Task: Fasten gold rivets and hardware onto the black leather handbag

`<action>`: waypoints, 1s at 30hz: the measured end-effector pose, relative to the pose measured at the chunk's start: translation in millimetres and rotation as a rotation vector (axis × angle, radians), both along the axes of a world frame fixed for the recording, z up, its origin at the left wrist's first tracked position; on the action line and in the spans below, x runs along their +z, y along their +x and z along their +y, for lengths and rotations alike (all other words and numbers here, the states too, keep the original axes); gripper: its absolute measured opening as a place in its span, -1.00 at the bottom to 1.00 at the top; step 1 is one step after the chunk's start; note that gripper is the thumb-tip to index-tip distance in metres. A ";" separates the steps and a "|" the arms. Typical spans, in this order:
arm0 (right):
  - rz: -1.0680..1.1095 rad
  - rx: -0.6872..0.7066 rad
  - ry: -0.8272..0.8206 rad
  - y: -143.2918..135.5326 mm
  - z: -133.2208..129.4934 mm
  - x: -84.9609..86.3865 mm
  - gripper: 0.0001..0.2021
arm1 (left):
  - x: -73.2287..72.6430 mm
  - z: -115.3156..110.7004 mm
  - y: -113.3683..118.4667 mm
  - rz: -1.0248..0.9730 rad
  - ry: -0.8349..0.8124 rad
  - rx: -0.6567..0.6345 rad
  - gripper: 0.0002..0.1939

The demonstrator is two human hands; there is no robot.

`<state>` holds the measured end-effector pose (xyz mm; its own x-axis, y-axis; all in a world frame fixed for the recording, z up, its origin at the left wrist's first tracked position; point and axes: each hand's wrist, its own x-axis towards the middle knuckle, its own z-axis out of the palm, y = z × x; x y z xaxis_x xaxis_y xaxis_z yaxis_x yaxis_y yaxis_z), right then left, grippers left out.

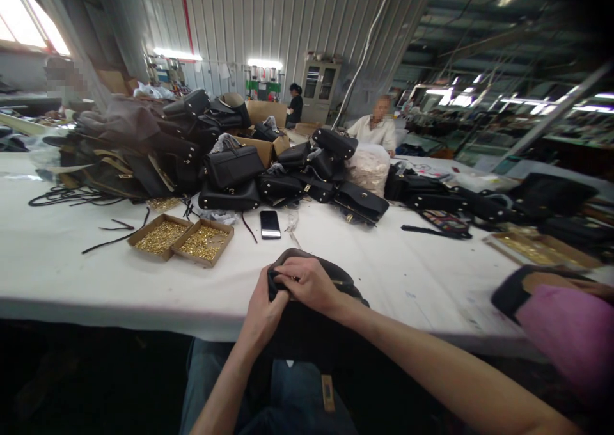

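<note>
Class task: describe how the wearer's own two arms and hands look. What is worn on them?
Both forearms are bare, with no sleeves in view. The left hand and right hand wear no gloves; no rings, watch or bracelets show. Jeans cover the lap below.

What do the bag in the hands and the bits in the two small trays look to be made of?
The bag, gripped by both the left hand and the right hand, looks like black leather or imitation leather: matte, soft, folding under the grip. The bits in the trays look like brass-coloured metal fittings: small, shiny, gold-toned. Too small to tell their type.
</note>
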<state>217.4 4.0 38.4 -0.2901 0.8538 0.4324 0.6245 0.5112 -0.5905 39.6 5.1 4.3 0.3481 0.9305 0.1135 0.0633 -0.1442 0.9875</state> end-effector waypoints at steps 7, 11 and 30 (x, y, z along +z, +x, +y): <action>-0.037 0.049 0.040 4.2 -4.4 1.5 -0.82 | -12.6 4.3 2.3 -0.026 0.033 -0.003 -0.29; -0.229 0.061 0.104 2.9 -2.4 3.1 -0.80 | -15.1 4.4 -0.4 -0.041 0.027 -0.026 -0.29; -0.108 0.024 0.015 -1.9 -1.8 3.0 -0.80 | -9.9 0.7 -0.3 -0.031 -0.027 -0.025 -0.25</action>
